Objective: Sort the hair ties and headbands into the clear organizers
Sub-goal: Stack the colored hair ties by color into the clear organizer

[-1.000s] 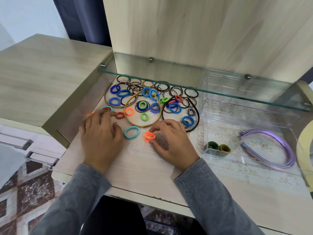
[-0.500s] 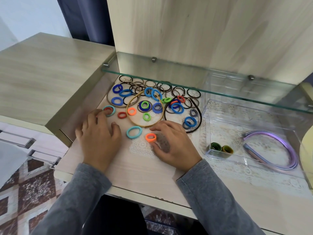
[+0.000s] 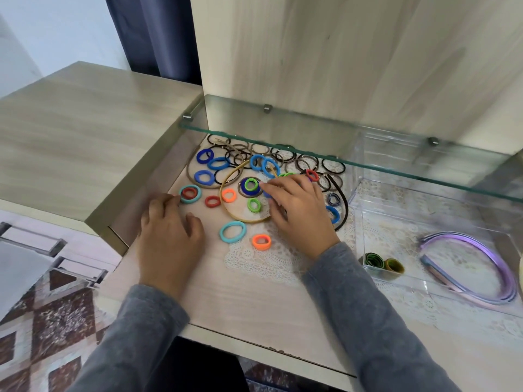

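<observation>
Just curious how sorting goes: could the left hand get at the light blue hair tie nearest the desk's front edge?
Probably yes. The light blue hair tie lies on the desk just right of the left hand, nothing on it or between them; the right hand is farther back, over the pile.

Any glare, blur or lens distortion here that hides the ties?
Head view: light even, shadows faint; the glass shelf edge cuts across and dims the back ties; the wide lens bows the desk edges; the organizer walls barely show; no marked blur.
</observation>
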